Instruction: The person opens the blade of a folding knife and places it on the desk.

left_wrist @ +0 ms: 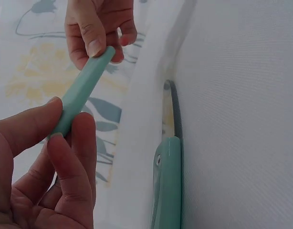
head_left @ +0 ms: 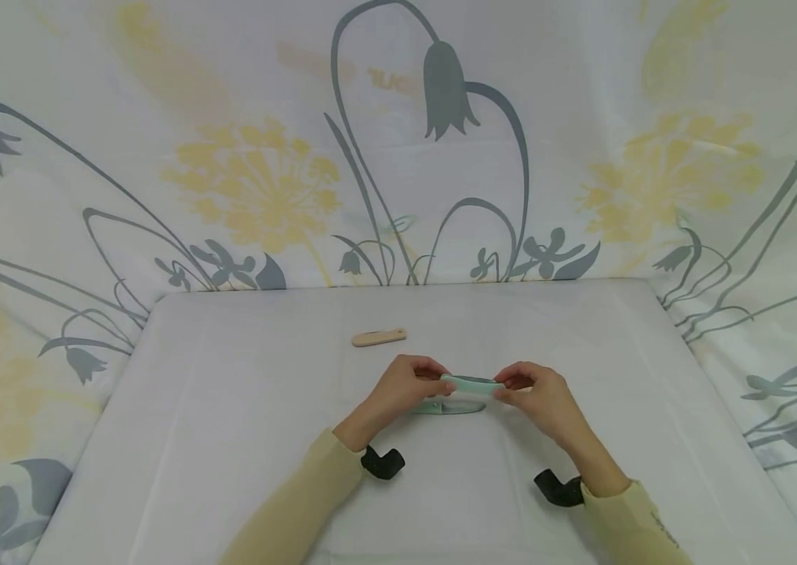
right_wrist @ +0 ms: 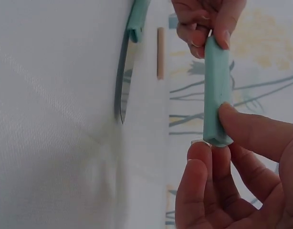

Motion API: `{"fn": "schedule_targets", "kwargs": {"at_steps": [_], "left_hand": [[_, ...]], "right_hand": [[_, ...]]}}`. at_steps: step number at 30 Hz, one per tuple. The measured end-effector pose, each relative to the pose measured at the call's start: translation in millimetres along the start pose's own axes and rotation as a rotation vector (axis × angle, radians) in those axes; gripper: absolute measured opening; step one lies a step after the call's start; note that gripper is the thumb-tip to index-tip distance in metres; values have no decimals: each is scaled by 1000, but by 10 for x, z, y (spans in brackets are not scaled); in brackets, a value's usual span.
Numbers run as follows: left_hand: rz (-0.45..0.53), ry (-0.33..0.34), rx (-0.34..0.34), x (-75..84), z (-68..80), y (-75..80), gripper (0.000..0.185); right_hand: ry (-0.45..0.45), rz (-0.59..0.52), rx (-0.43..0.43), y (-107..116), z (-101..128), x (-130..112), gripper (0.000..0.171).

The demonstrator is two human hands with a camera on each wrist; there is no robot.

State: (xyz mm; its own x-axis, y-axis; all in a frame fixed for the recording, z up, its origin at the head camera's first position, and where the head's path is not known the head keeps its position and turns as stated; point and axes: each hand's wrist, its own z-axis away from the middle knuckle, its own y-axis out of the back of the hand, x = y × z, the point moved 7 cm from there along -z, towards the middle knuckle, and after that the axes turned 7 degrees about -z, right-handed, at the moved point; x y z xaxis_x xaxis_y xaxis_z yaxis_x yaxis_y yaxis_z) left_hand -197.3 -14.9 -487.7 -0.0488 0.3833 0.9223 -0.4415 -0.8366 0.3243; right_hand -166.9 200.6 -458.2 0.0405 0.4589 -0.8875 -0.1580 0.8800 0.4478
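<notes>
White table [head_left: 187,439]: pale, lightly creased, stretching from the bottom of the head view back past everything lying on it.
Sleeves [head_left: 307,502]: pale yellow, one on each forearm, coming in from the near side.
Black wrist pieces [head_left: 383,463]: one jutting inward from each wrist.
Green knife [left_wrist: 172,162]: lies on the table, blade out and pointing right.
Left grip [head_left: 405,386]: thumb and fingers pinch one end of the mint-green bar [left_wrist: 84,89], hiding part of the knife's handle in the head view.
Right grip [head_left: 541,394]: pinches the other end.
Mint-green bar: raised above the table, apart from the knife; slim, smooth, with a dark grey strip along its top.
Tan piece [head_left: 380,337]: slim, farther back and to the left, well apart from both.
Floral cloth [head_left: 398,173]: grey bellflowers and yellow blooms, behind and at both sides.
</notes>
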Motion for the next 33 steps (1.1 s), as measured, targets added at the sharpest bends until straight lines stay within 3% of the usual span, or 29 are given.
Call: {"fn": "schedule_targets", "kwargs": {"at_steps": [9, 17, 25, 33], "left_hand": [[16, 4, 35, -8, 243, 135, 20], [20, 0, 41, -33, 397, 174, 20], [40, -9, 58, -73, 492, 199, 22], [64, -13, 80, -81, 516, 188, 20]], "right_hand": [[116, -96, -109, -308, 12, -128, 22], [141, -131, -177, -554, -1, -181, 19], [124, -183, -167, -688, -14, -218, 16], [90, -293, -97, -741, 33, -229, 9]]}}
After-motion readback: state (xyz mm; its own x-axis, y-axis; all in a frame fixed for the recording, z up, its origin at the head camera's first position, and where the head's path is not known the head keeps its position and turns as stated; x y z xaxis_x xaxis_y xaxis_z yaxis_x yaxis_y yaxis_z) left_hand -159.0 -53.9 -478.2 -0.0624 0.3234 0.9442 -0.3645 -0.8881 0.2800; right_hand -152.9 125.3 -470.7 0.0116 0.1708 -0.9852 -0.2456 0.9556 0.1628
